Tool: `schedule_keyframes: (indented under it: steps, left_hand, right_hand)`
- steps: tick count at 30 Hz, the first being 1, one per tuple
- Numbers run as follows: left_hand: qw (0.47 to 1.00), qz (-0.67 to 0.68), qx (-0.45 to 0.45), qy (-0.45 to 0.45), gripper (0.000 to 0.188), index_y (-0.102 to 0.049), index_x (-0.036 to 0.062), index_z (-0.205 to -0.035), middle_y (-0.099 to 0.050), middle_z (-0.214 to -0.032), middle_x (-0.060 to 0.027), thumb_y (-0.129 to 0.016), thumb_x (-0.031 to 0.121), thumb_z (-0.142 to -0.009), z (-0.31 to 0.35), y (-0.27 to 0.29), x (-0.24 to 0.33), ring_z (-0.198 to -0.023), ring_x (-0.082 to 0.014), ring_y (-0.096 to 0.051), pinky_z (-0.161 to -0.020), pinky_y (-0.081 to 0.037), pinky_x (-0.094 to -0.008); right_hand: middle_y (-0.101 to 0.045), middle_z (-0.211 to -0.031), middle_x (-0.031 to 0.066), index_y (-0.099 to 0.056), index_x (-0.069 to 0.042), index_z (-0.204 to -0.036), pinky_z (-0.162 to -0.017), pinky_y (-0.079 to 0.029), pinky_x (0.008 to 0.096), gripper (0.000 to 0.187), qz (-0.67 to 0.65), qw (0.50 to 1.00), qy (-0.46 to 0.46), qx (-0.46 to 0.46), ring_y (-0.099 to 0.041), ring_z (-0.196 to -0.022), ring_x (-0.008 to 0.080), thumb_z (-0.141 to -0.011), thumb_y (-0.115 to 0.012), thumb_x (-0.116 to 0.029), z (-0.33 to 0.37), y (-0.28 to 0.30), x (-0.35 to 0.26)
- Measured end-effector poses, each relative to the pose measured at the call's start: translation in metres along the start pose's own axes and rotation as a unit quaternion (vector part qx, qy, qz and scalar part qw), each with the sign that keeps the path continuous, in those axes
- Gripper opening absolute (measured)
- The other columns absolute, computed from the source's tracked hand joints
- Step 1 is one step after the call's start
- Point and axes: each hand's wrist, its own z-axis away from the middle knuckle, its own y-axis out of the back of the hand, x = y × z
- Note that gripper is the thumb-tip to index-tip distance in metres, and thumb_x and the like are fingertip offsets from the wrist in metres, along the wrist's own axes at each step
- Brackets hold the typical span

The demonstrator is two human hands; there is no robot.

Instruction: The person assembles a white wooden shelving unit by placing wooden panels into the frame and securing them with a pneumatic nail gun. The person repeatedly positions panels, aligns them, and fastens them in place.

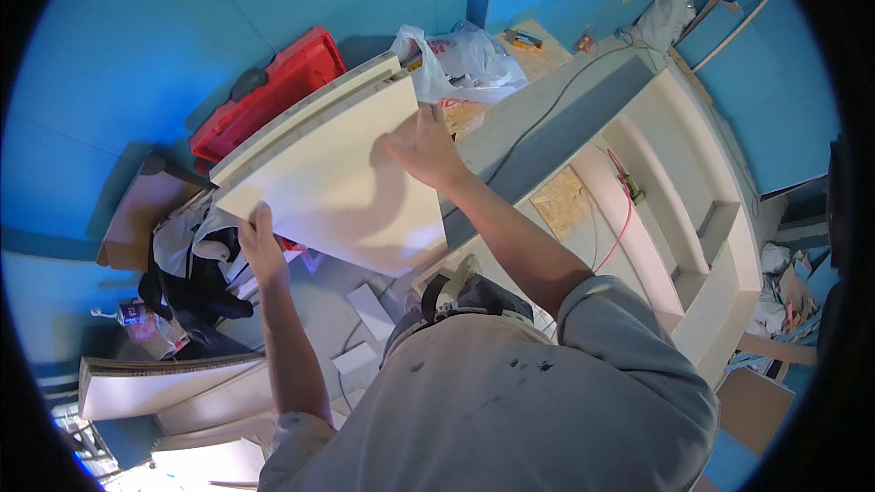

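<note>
Above the red crate (273, 91), left hand (260, 246) and right hand (424, 148) grip the cream board (337, 173); tilted, it could slip onto the clutter.

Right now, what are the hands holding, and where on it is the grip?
Both hold a cream-white panel: the left hand grips its lower left edge, and the right hand lies on its face near the upper right corner.

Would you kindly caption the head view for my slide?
Both hands, left hand and right hand, hold a cream panel above a white shelf unit.
</note>
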Motion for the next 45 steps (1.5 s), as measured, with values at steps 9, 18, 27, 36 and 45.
schedule_keyframes:
  steps: [9, 18, 27, 36, 45]
  left_hand:
    - [0.987, -0.018, -0.155, -0.033, 0.048, -0.048, -0.0078, -0.125, -0.056, -0.121, -0.0143, -0.061, 0.022, -0.089, 0.077, 0.077, -0.072, -0.106, -0.023, -0.054, -0.094, -0.043, -0.0365]
    - [0.964, -0.056, -0.251, -0.062, 0.036, -0.055, -0.0124, -0.118, -0.062, -0.114, -0.018, -0.063, 0.001, -0.086, 0.114, -0.05, -0.025, -0.098, -0.0261, -0.061, -0.089, -0.048, -0.0351]
    - [0.902, -0.304, -0.237, -0.194, 0.04, -0.063, -0.0116, -0.109, -0.066, -0.108, -0.0271, -0.067, 0.023, -0.088, 0.165, -0.163, -0.024, -0.094, -0.0356, -0.066, -0.082, -0.052, -0.0406]
    - [0.909, -0.241, -0.257, -0.224, 0.039, -0.063, -0.0132, -0.105, -0.068, -0.098, -0.0215, -0.071, 0.019, -0.086, 0.234, -0.333, 0.123, -0.081, -0.0233, -0.065, -0.071, -0.054, -0.0348]
    - [0.907, -0.179, -0.211, -0.317, 0.055, -0.051, 0.0051, -0.13, -0.047, -0.134, -0.0219, -0.066, 0.037, -0.088, 0.26, -0.379, 0.343, -0.12, -0.032, -0.047, -0.103, -0.036, -0.0399]
  right_hand:
    - [-0.047, -0.13, 0.0312, -0.037, 0.007, -0.135, -0.1, -0.04, 0.0428, 0.086, 0.008, 1.0, 0.007, -0.007, -0.047, -0.122, 0.0409, -0.076, -0.072, -0.045, 0.109, 0.043, 0.031]
    - [-0.062, -0.114, 0.0204, -0.06, -0.001, -0.116, -0.092, -0.047, 0.0452, 0.061, 0.194, 0.894, -0.381, -0.137, -0.056, -0.109, 0.0378, -0.076, -0.066, -0.045, 0.39, 0.057, 0.2]
    - [-0.067, -0.077, 0.0215, -0.07, 0.004, -0.085, -0.06, -0.055, 0.0403, 0.043, -0.033, 0.699, -0.709, 0.081, -0.067, -0.069, 0.03, -0.081, -0.069, -0.039, 0.637, 0.072, 0.318]
    - [-0.068, -0.084, 0.026, -0.069, 0.005, -0.082, -0.075, -0.055, 0.0435, 0.042, -0.034, 0.697, -0.704, 0.13, -0.068, -0.081, 0.0392, -0.079, -0.065, -0.037, 0.723, 0.24, 0.415]
    - [-0.067, -0.091, 0.0196, -0.065, 0.0, -0.093, -0.076, -0.051, 0.0423, 0.03, -0.042, 0.894, -0.346, 0.281, -0.065, -0.085, 0.0355, -0.082, -0.065, -0.027, 0.492, 0.376, 0.348]
